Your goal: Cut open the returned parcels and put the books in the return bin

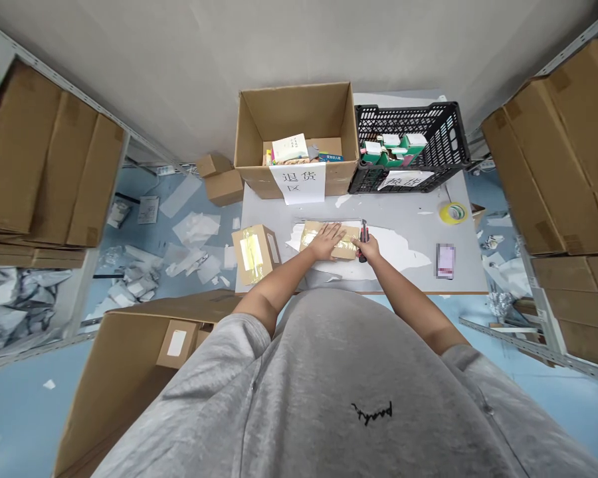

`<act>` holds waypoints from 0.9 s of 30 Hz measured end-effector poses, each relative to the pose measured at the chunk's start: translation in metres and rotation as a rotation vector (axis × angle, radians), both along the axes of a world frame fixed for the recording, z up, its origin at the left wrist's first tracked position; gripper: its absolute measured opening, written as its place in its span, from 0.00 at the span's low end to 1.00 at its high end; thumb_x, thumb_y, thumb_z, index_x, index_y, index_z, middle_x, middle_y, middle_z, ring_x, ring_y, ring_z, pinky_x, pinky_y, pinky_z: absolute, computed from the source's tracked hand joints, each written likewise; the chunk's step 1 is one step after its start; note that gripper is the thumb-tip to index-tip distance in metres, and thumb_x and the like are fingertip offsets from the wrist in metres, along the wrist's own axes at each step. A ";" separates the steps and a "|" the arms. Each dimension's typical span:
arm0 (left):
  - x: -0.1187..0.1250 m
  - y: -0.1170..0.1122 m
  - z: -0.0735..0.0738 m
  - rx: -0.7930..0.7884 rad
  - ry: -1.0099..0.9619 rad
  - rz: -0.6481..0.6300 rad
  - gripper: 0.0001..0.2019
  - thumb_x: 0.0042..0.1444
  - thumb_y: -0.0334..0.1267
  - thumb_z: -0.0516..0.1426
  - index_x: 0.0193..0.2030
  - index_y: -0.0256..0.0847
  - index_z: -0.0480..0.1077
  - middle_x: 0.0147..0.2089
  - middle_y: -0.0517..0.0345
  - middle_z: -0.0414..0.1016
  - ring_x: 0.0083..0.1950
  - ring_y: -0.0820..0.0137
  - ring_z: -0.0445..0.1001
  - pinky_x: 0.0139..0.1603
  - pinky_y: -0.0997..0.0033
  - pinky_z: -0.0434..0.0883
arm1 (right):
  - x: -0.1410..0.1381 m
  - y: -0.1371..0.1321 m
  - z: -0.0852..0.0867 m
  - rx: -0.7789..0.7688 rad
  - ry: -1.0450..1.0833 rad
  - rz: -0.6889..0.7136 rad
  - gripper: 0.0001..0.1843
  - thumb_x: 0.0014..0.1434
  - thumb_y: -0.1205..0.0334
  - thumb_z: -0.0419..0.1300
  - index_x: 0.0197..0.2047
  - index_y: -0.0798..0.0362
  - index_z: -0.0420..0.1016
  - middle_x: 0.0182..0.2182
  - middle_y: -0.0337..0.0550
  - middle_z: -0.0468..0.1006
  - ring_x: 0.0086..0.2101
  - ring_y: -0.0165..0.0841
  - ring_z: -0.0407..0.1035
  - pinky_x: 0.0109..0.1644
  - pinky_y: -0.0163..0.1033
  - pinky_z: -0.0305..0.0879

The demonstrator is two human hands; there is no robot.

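Note:
A small cardboard box [346, 248] with shiny clear tape along its top lies on white torn paper [396, 249] at the table's front. Flat on the box rests my left hand [326, 241], fingers spread. My right hand [369, 248] grips a red and black utility knife [363, 234], held upright beside the box's right end. I cannot tell whether its blade is out. To the left stands another taped cardboard box [253, 255] with a yellowish label under the tape.
Behind are an open carton [259, 174] holding books and a black plastic crate [408, 174] with green-and-white boxes. A tape roll [452, 213] and a phone [445, 261] lie to the right. A large open carton [109, 372] stands at lower left; paper scraps litter the floor.

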State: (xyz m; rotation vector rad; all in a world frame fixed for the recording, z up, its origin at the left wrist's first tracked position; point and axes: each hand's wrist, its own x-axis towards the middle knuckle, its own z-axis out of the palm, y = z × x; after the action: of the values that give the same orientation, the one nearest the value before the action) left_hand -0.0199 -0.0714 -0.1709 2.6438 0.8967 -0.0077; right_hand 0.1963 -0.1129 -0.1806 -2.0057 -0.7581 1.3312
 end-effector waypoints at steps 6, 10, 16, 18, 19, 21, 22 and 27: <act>0.004 -0.006 -0.001 -0.010 -0.073 0.077 0.43 0.57 0.66 0.62 0.69 0.36 0.64 0.68 0.32 0.63 0.71 0.47 0.60 0.71 0.49 0.57 | 0.000 0.023 -0.001 -0.159 -0.041 -0.073 0.24 0.48 0.62 0.79 0.39 0.52 0.69 0.19 0.29 0.70 0.15 0.30 0.67 0.18 0.34 0.66; 0.018 -0.012 0.000 0.001 -0.051 0.101 0.41 0.57 0.69 0.61 0.64 0.35 0.67 0.62 0.35 0.67 0.64 0.47 0.64 0.66 0.52 0.60 | -0.001 0.026 0.001 -0.145 -0.052 -0.057 0.23 0.49 0.61 0.79 0.40 0.53 0.71 0.19 0.30 0.71 0.15 0.29 0.66 0.18 0.34 0.65; 0.040 -0.016 -0.003 0.002 0.011 0.150 0.38 0.54 0.65 0.65 0.58 0.34 0.68 0.60 0.35 0.68 0.62 0.46 0.64 0.64 0.52 0.59 | 0.006 0.015 0.006 -0.048 -0.091 0.060 0.22 0.55 0.57 0.75 0.47 0.53 0.72 0.21 0.28 0.70 0.15 0.28 0.66 0.19 0.32 0.63; 0.043 -0.016 -0.006 -0.003 0.010 0.153 0.37 0.52 0.64 0.67 0.57 0.35 0.69 0.59 0.36 0.69 0.62 0.46 0.64 0.63 0.52 0.59 | 0.016 0.003 0.008 0.030 -0.084 0.135 0.21 0.64 0.52 0.67 0.55 0.53 0.71 0.20 0.27 0.70 0.14 0.28 0.65 0.19 0.30 0.62; 0.043 -0.015 -0.007 -0.002 0.006 0.149 0.37 0.51 0.64 0.67 0.56 0.35 0.69 0.58 0.36 0.69 0.61 0.46 0.64 0.62 0.52 0.59 | 0.023 -0.005 0.009 0.071 -0.058 0.171 0.22 0.68 0.50 0.62 0.60 0.52 0.70 0.20 0.26 0.69 0.14 0.28 0.65 0.19 0.30 0.62; 0.042 -0.014 -0.010 0.008 -0.004 0.135 0.37 0.50 0.65 0.67 0.54 0.35 0.70 0.56 0.37 0.70 0.60 0.47 0.65 0.61 0.52 0.59 | 0.036 -0.023 0.010 0.126 -0.004 0.248 0.27 0.72 0.47 0.54 0.69 0.49 0.64 0.20 0.26 0.70 0.14 0.28 0.65 0.20 0.30 0.64; 0.041 -0.013 -0.011 0.017 -0.009 0.129 0.37 0.50 0.65 0.67 0.54 0.35 0.70 0.56 0.37 0.70 0.59 0.47 0.65 0.60 0.52 0.59 | 0.043 -0.031 0.011 0.140 0.011 0.297 0.30 0.72 0.47 0.54 0.72 0.48 0.62 0.20 0.26 0.71 0.15 0.28 0.66 0.21 0.30 0.65; 0.038 -0.014 -0.015 0.049 -0.028 0.099 0.37 0.52 0.67 0.65 0.54 0.36 0.71 0.56 0.36 0.70 0.58 0.47 0.65 0.57 0.53 0.58 | 0.059 -0.056 0.008 0.096 0.045 0.460 0.35 0.71 0.49 0.56 0.77 0.49 0.60 0.18 0.28 0.70 0.17 0.29 0.68 0.23 0.31 0.66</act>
State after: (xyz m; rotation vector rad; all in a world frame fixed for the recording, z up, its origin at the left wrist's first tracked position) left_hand 0.0186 -0.0850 -0.1856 2.6342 1.0292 0.0760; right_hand 0.2555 -0.1692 -0.1730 -1.7811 -1.2921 1.5485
